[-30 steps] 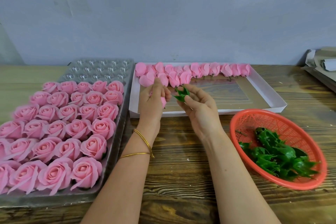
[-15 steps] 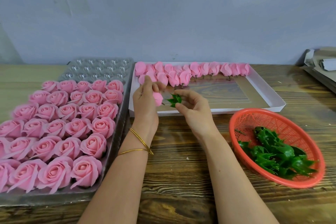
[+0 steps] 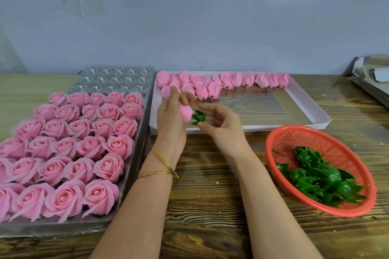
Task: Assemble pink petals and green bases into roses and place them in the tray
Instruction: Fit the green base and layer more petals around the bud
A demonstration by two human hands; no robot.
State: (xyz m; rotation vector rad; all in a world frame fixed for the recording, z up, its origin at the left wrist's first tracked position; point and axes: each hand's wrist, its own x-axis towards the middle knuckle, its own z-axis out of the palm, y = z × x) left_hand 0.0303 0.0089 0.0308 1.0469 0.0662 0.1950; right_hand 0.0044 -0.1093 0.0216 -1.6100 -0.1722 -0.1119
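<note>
While left hand (image 3: 170,121) grips bud (image 3: 186,112) (axis sideways), green base (image 3: 199,116) faces left

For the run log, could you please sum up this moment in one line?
step: joining | left hand: holds pink bud | right hand: pinches green base beside bud | tray: back rows unfilled | basket: holds spare bases

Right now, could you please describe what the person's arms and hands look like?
Both forearms are bare, with no sleeves or gloves in view. The wrist of the left hand wears two thin gold metal bangles. The right hand and its wrist carry nothing, and no rings show on either hand.
</note>
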